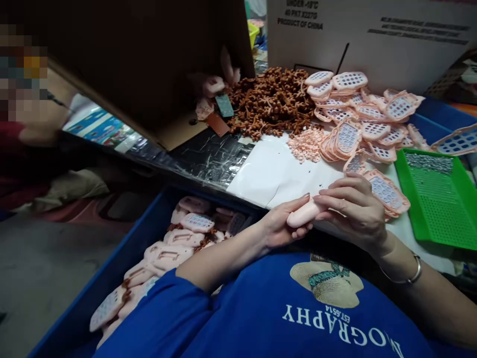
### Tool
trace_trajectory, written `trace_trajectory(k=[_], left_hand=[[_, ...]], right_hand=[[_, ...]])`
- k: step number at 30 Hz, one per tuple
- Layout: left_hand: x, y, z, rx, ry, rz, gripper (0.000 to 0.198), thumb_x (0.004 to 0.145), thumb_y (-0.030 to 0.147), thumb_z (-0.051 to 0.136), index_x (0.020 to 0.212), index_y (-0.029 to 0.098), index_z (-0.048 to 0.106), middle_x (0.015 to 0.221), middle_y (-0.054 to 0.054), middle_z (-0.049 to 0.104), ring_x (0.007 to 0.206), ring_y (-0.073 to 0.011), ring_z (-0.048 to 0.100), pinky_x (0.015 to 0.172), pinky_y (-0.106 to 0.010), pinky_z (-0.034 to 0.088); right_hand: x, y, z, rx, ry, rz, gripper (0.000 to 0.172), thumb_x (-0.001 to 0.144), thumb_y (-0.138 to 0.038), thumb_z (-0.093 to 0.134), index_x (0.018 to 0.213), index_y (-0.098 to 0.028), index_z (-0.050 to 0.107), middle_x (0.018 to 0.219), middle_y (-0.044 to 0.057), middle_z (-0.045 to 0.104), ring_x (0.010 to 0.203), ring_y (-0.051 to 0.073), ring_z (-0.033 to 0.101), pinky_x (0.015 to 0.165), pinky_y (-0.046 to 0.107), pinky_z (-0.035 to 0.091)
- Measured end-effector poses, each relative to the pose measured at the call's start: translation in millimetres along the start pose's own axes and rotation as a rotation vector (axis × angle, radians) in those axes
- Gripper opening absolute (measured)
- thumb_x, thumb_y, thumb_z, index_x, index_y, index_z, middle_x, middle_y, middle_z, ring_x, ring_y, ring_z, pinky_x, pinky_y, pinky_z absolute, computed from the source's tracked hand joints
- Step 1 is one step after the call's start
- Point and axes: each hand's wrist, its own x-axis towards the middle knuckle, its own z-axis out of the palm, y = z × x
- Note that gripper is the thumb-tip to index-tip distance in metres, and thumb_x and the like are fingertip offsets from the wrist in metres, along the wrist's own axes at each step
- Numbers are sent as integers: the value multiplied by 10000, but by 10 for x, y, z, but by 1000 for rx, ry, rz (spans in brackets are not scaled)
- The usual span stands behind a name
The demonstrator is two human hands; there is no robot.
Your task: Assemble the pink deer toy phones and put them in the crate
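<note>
- Blue bin (128, 251), far left below the table (208, 151): pink shells and brown bits piled in it. Well apart from the grip, so it shouldn't interfere.
- Brown pile (276, 102) at the back, on the table. Best left alone while both hands are busy.
- Left hand (279, 223): fingers curled round the pink piece (303, 213), thumb along its upper side. Good holding hand; steady support, no hard squeeze.
- Pink piece sits between the hands, in front of the table edge, tilted up to the right. Underside hidden.
- Right hand (354, 211): fingers closed on the piece's right end. Fingertip pressure should be even, pushing along the piece, not twisting.
- Perforated pieces (348, 136) stacked beyond the right hand: elbow low, don't brush them.
- Green tray (436, 219), far right: small metal parts (428, 162) at its back end. Don't bump it.
</note>
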Motion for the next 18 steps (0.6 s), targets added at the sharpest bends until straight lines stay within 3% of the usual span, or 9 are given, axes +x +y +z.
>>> trace_trajectory(k=[3, 5, 7, 9, 11, 15, 18], left_hand=[[-70, 7, -134, 53, 10, 68, 362, 1028, 401, 421, 930, 132, 642, 531, 7, 576, 338, -77, 491, 302, -133, 340], [-178, 37, -329, 128, -14, 128, 331, 970, 438, 541, 1018, 131, 655, 577, 6, 603, 384, -81, 518, 336, -144, 364], [-368, 96, -596, 238, -26, 173, 423, 823, 446, 739, 1100, 137, 661, 747, -26, 687, 553, -93, 620, 475, -153, 471], [-635, 171, -899, 397, 46, 168, 569, 632, 426, 882, 1089, 160, 673, 954, -42, 719, 763, -107, 668, 680, -166, 530], [-937, 240, -1200, 627, 191, 68, 593, 542, 443, 906, 1037, 205, 681, 959, -2, 714, 788, -104, 652, 723, -175, 517], [-1475, 327, -1737, 771, 355, -101, 504, 522, 363, 894, 969, 209, 719, 844, 14, 712, 738, -132, 632, 670, -200, 497], [-1780, 327, -2063, 912, 475, -243, 431, 405, 263, 910, 793, 174, 745, 676, 27, 682, 648, -140, 596, 627, -208, 478]], right_hand=[[37, -15, 73, -7, -47, 1, 286, 828, -249, 769, 1103, -233, 692, 1003, 56, 759, 1001, 239, 641, 1046, 505, 451], [17, -52, 86, -34, -81, -21, 334, 829, -208, 762, 1150, -225, 675, 1110, 95, 735, 1098, 278, 626, 1060, 540, 434], [-46, -79, 61, -64, -122, -44, 394, 827, -163, 753, 1202, -233, 659, 1208, 125, 693, 1171, 312, 603, 1075, 571, 416], [-134, -77, 17, -64, -162, -56, 445, 816, -124, 751, 1227, -261, 653, 1201, 116, 688, 1168, 326, 605, 1074, 586, 411], [-222, -56, -17, -25, -167, -36, 477, 805, -82, 744, 1240, -255, 649, 1153, 115, 698, 1132, 331, 620, 1029, 558, 453], [-338, -18, -2, 63, -209, -8, 465, 817, -51, 708, 1235, -247, 652, 1123, 112, 702, 1087, 326, 637, 951, 507, 499], [-389, 9, 50, 98, -261, -33, 428, 834, -66, 690, 1228, -229, 652, 1143, 117, 701, 1086, 321, 639, 936, 501, 509]])
